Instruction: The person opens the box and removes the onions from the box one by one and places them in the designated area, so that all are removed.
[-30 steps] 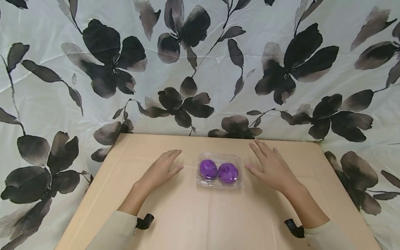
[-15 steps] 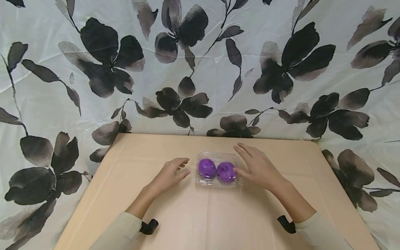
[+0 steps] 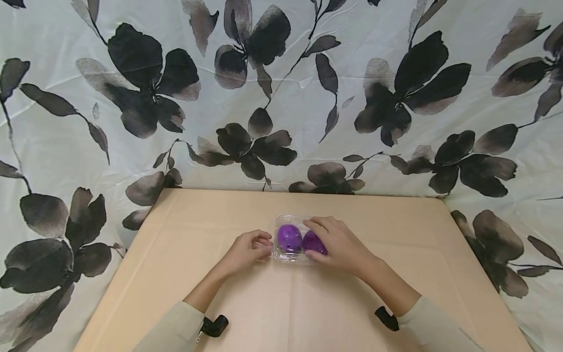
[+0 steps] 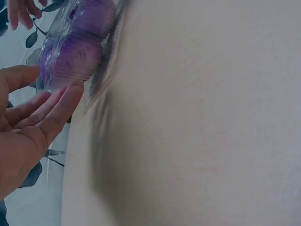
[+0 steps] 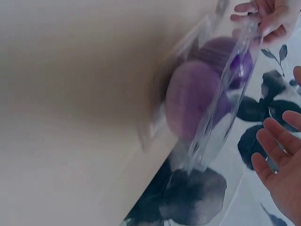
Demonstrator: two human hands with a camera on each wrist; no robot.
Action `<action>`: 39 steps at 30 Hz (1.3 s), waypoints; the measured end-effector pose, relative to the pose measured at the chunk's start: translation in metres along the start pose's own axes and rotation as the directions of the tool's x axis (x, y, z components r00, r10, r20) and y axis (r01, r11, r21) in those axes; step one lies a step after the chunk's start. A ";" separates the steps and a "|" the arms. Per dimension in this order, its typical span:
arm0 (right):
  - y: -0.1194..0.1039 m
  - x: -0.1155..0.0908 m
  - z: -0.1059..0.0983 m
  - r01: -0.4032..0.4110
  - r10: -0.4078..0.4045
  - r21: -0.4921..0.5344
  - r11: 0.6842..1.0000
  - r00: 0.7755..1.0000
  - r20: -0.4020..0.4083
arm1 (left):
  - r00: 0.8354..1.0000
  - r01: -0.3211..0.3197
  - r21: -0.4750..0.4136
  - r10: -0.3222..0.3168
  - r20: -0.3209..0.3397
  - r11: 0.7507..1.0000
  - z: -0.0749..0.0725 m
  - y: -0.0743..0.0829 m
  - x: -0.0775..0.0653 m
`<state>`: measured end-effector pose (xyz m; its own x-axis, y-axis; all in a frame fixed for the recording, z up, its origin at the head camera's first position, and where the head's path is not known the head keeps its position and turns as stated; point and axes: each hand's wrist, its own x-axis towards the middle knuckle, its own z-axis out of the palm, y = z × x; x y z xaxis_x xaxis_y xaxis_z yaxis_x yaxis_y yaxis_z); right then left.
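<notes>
A clear plastic box [image 3: 286, 217] lies near the middle of the table, with two round purple items inside, one on the left [image 3: 290, 238] and one on the right [image 3: 313, 243]. My left hand [image 3: 248, 250] is at the box's left end, fingers loosely bent and fingertips right at the rim. In the left wrist view, the thumb and fingers [image 4: 61, 108] overlap the near end of the box. Over the box's right end is my right hand [image 3: 340, 244], fingers spread and partly covering the right purple item. The right wrist view has its fingers [image 5: 277, 141] beside the box, relaxed.
The light wooden-coloured table [image 3: 281, 308] has its far edge against a white cloth [image 3: 316, 107] printed with dark flowers. Black devices sit on both wrists, one at the left cuff [image 3: 214, 326] and one at the right cuff [image 3: 387, 319].
Both hands have moved inward to the clear box, the right from beside it to over its right end, the left up to its left rim. The box stays in place.
</notes>
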<state>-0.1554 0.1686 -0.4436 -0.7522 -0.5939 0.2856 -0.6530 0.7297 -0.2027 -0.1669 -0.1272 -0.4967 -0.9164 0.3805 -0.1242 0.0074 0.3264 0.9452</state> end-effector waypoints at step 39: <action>-0.032 0.011 0.052 0.280 -0.287 -0.104 0.954 0.956 -0.056 | 0.989 0.145 -0.481 -0.107 0.106 0.864 0.022 -0.021 0.001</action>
<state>-0.1472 0.1211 -0.4822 -0.5269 -0.7582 0.3840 -0.8247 0.5653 -0.0155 -0.1595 -0.1146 -0.5228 -0.8645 0.4325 -0.2561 -0.3193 -0.0790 0.9444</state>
